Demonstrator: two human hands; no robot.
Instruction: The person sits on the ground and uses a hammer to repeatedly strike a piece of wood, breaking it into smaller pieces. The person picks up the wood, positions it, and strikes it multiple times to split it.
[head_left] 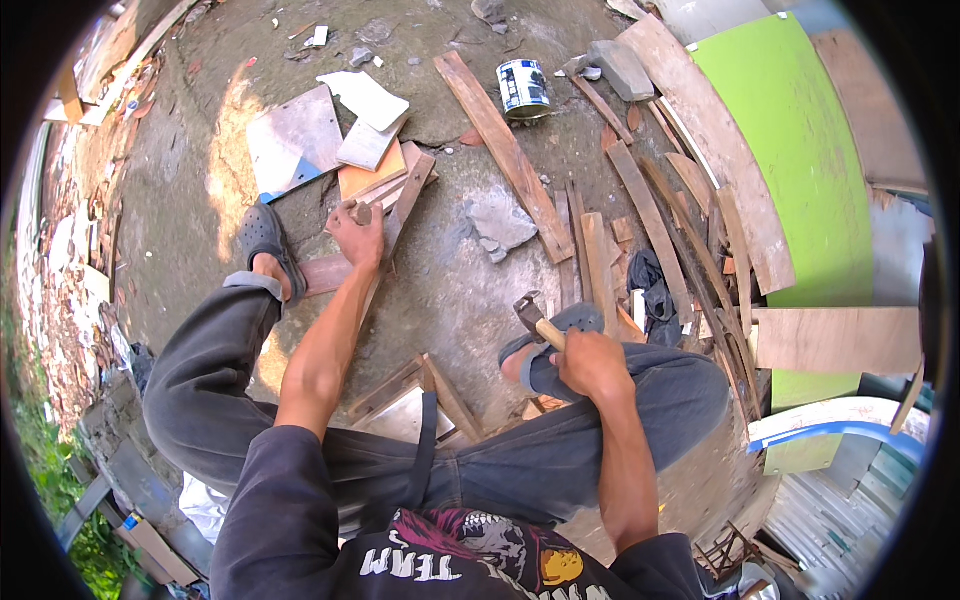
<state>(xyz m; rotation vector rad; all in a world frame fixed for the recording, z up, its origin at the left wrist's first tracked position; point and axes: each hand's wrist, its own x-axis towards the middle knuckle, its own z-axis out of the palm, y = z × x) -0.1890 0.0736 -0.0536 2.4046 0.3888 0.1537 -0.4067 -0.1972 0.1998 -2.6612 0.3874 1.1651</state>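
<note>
My right hand (590, 362) is wrapped round the wooden handle of a hammer (530, 310), held above my right knee and shoe with its metal head up and to the left. My left hand (358, 235) reaches out to the left of the middle, fingers curled on a joint of wooden strips (412, 192). One strip there runs slanting from the upper right down beneath my forearm. A flat reddish board (325, 274) lies under the joint, close to my left shoe (270, 243). What the left fingertips press on is partly hidden.
A long plank (505, 150) and a paint can (524, 90) lie ahead. Thin panels (295, 142) are at the upper left. Several scrap strips (650, 225) pile up on the right beside a green board (785, 150). A wooden frame (400, 395) sits between my legs; a broken stone (500, 225) is ahead.
</note>
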